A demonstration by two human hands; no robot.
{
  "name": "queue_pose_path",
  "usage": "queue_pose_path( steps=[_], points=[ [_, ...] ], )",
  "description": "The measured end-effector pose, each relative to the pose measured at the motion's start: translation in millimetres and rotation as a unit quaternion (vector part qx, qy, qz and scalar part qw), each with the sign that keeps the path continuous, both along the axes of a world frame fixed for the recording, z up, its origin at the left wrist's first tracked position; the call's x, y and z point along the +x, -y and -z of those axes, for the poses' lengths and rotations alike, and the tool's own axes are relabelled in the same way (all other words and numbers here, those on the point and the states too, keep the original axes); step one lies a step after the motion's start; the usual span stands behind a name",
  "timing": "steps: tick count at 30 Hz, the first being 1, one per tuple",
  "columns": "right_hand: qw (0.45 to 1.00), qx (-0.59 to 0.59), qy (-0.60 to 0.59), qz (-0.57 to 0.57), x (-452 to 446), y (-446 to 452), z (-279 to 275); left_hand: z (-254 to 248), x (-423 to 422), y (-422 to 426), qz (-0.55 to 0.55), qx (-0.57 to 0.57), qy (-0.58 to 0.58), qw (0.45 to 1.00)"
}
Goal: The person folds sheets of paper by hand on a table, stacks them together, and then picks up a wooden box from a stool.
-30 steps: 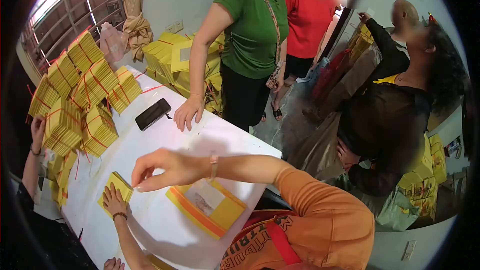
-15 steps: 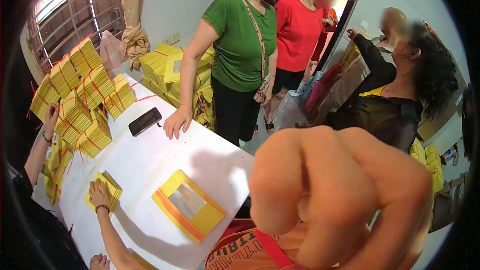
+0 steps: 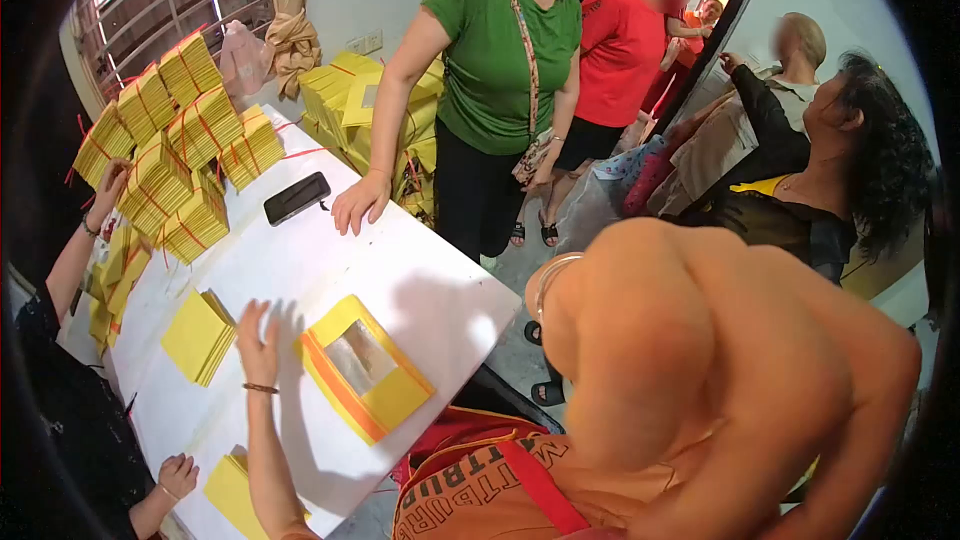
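Note:
My left hand (image 3: 258, 340), with a beaded bracelet at the wrist, hovers above the white table, its fingers apart and holding nothing. To its left lies a small stack of yellow folded sheets (image 3: 197, 335). On its other side is a flat yellow piece with a silvery window and orange stripe (image 3: 365, 368), possibly a packaging bag. Very near the camera, my right hand (image 3: 720, 360) fills the lower right with its fingers curled; whatever they grip, if anything, is hidden. More yellow sheets (image 3: 232, 498) lie partly behind my left forearm.
Bundles of yellow sheets tied with red string (image 3: 165, 130) are piled at the table's far left, where a co-worker's hand (image 3: 108, 190) touches them. A phone (image 3: 297, 198) lies near the hand of a person in green (image 3: 505, 65). Other people stand behind.
My left hand has lifted off the small yellow stack and moved right, its fingers spreading. My right hand has shifted slightly right, still curled. The camera view has tilted a little.

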State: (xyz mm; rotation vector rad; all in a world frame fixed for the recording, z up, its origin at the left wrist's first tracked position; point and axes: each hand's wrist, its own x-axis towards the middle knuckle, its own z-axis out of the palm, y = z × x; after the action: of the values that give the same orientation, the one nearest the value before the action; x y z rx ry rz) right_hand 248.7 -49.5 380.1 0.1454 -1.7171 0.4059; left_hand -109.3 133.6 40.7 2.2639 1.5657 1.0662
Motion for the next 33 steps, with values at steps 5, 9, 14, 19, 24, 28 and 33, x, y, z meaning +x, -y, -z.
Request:
queue_pose_path(
  steps=[5,9,14,19,24,28,33],
  points=[
    [1.0,0.012,0.001,-0.016,4,3,-4,-1,78,60,0.056,-0.109,0.105,0.987],
    [0.999,0.019,-0.005,-0.04,8,2,1,-7,102,91,0.084,-0.015,0.005,0.996],
    [0.994,0.042,-0.03,-0.096,-4,-15,13,-8,107,129,0.068,0.038,-0.043,0.996],
    [0.986,0.077,-0.038,-0.142,-9,-7,23,6,106,147,0.049,0.052,-0.068,0.995],
    [0.946,0.17,0.166,-0.221,15,-9,22,6,116,163,0.057,0.039,-0.056,0.996],
    [0.916,0.136,0.343,-0.157,7,-32,66,9,117,169,0.056,0.08,-0.07,0.993],
    [0.832,-0.343,0.431,0.06,-37,-58,205,-2,84,193,-0.014,0.049,-0.089,0.995]
  ],
)
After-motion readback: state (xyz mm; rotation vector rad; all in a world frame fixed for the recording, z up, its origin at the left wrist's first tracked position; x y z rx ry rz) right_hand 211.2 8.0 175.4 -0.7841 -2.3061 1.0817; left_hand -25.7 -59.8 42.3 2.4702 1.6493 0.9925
